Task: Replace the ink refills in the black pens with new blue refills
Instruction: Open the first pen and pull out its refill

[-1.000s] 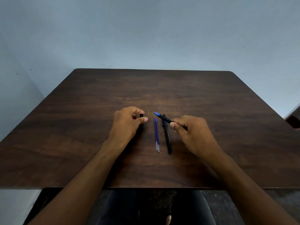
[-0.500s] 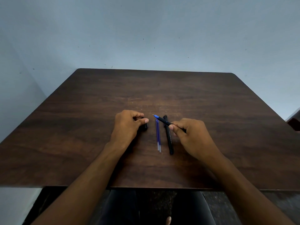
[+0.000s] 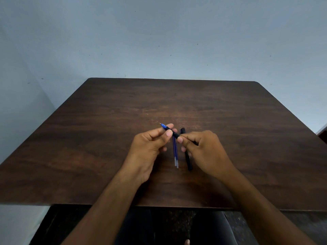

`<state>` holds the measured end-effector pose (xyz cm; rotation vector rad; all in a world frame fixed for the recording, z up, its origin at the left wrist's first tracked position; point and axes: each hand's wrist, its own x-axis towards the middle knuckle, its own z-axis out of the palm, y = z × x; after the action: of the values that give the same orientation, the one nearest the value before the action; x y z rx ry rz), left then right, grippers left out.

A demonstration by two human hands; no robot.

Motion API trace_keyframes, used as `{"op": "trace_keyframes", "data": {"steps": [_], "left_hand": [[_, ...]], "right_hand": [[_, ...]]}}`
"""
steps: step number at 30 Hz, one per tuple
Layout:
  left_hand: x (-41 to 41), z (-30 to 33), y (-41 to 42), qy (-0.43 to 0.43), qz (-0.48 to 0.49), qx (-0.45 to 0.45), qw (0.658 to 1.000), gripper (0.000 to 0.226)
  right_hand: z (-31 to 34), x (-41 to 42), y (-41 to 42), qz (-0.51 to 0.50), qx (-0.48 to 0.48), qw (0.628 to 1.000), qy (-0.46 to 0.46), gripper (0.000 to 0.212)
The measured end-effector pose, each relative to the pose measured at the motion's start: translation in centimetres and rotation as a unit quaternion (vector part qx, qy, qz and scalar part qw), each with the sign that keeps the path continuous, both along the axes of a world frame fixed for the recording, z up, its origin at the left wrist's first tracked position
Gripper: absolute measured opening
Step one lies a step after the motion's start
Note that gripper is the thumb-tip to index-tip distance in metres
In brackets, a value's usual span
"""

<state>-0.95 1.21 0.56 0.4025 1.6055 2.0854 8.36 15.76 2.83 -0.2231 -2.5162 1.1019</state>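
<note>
Both hands hold one black pen [image 3: 174, 133] with a blue tip above the table. My right hand [image 3: 203, 151] grips its barrel; my left hand [image 3: 150, 144] pinches its front part near the blue tip, which points up and to the left. Two blue refills [image 3: 175, 154] lie side by side on the dark wooden table [image 3: 88, 147] between my hands. A second black pen [image 3: 187, 160] lies just right of them, partly under my right fingers. The cap set down earlier is hidden.
The table's near edge [image 3: 159, 206] runs just above my lap. A pale blue wall [image 3: 159, 41] stands behind the far edge. A dark object [image 3: 323, 133] shows at the right border.
My left hand left the small black cap on the table and rose to the pen's front end. The right hand lifted the pen slightly toward it.
</note>
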Motion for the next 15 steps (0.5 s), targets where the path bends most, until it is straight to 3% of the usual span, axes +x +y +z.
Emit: {"op": "trace_keyframes", "data": {"steps": [5, 11, 15], "left_hand": [[0.1, 0.1, 0.5, -0.068, -0.013, 0.077, 0.995, 0.020], [0.6, 1.3, 1.3, -0.090, 0.084, 0.049, 0.991, 0.027], [0.6, 2.0, 1.3, -0.071, 0.076, 0.008, 0.995, 0.026]], "right_hand": [[0.3, 0.1, -0.3, -0.006, -0.003, 1.000, 0.001, 0.033], [0.3, 0.3, -0.9, -0.024, 0.062, 0.996, 0.062, 0.030], [0.4, 0.4, -1.1, -0.027, 0.045, 0.996, 0.070, 0.030]]}}
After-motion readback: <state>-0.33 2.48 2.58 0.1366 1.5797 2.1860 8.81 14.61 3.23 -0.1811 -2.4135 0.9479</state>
